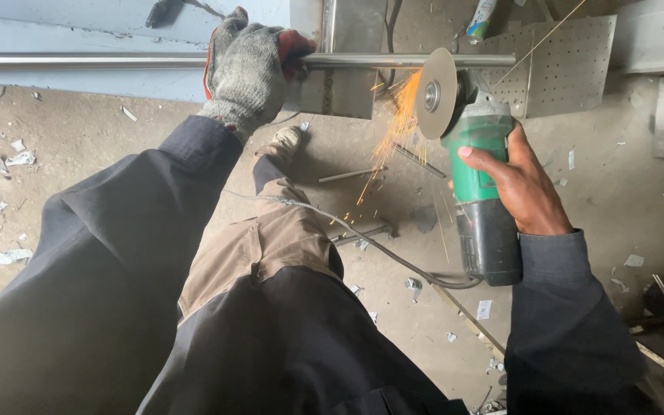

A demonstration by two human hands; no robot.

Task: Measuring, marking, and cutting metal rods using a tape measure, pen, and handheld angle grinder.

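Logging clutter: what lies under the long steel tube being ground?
Under the steel tube: orange sparks, a thin metal rod, dusty concrete floor. The dark-sleeved arm covers more floor.

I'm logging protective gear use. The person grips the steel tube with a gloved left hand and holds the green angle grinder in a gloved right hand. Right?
Not quite. The head view shows the right hand bare on the green angle grinder. The left hand on the steel tube is gloved.

Concrete floor [624, 192], dusty and grey. White paper scraps [9, 157] scattered at 9 o'clock. Thin metal rod [351, 175] lying near centre; short bar [363, 233] just below it. Perforated sheet [562, 65] at 1 o'clock. More scraps [484, 309] at 5 o'clock, beside a long thin strip [466, 315]. Black cable [393, 257] trails across the floor.
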